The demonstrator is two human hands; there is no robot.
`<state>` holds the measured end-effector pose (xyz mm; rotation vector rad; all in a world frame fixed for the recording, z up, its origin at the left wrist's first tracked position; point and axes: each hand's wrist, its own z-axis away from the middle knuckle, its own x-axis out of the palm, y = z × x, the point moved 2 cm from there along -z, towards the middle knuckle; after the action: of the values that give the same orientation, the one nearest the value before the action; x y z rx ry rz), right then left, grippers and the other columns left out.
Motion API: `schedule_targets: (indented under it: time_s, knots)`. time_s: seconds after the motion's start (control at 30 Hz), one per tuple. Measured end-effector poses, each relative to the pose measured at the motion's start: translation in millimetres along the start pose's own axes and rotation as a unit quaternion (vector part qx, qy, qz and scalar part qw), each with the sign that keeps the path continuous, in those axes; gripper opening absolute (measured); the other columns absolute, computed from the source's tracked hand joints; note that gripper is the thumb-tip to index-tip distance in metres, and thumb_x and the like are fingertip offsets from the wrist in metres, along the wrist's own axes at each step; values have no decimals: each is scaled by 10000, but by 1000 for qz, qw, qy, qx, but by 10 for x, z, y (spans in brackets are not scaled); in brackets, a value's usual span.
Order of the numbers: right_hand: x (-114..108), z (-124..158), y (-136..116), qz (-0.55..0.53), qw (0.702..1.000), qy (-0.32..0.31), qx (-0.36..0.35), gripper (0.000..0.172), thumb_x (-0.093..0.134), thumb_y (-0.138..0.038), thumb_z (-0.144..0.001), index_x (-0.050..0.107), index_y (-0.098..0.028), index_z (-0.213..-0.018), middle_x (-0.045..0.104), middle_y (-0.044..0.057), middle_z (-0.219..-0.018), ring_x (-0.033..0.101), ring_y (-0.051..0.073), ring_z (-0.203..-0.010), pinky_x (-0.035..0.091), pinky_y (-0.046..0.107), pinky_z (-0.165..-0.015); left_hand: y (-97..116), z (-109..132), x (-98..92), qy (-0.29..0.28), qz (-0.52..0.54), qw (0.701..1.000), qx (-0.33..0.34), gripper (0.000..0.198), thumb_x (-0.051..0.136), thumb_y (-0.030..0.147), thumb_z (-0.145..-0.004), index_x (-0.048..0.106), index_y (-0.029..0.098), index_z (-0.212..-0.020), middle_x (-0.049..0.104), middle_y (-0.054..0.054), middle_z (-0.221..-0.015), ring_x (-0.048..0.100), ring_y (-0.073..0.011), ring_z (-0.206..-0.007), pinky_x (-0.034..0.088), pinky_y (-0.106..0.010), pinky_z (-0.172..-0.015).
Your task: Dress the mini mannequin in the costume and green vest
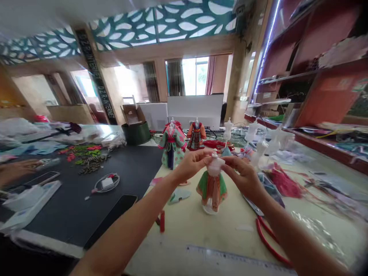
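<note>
Mannequin (215,165) upright on worktop (189,226), skirt on lower half. Left hand (191,165) and right hand (244,176) fingers pinched shut on bare white torso from both sides. Probably light, rigid plastic, tippy; skirt soft. Best grip: torso. Red-handled scissors (268,237) right of mannequin.

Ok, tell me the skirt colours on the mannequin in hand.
Green and orange skirt, under a white mannequin; head view.

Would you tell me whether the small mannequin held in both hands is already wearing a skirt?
Yes, the small mannequin, pinched at its bare white top by the left hand and right hand, wears a green and orange skirt.
</note>
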<state>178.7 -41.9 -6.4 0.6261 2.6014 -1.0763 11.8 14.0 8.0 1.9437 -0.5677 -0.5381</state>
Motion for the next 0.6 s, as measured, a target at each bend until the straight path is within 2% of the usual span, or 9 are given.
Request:
schedule_targets:
  time_s: [0.17, 0.4, 0.6]
  knots:
    - [-14, 45, -33, 17, 1000, -5, -10, 181, 554, -302, -859, 611, -172, -972, 656, 29, -816, 616, 158, -753, 505, 284, -683, 12, 10, 43, 5, -2, 1000, -8, 284, 626, 294, -815, 644, 139, -1053, 693, -97, -1005, 626, -192, -933, 481, -294, -789]
    - [-2, 93, -3, 24, 1000, 2, 10, 270, 555, -370, -859, 590, -183, -1049, 658, 54, -910, 623, 188, -836, 514, 342, -762, 5, 42, 44, -10, 7, 1000, 5, 290, 632, 305, -809, 642, 159, -1059, 677, -96, -1031, 615, -196, -954, 479, -295, -782]
    - [10, 91, 53, 23, 999, 19, 30, 339, 567, -414, -843, 562, -188, -1096, 644, 78, -995, 624, 209, -903, 514, 377, -807, 31, 33, 33, -7, 26, 1000, -5, 413, 646, 320, -798, 571, 145, -1164, 657, -130, -1099, 611, -210, -1002, 466, -327, -851]
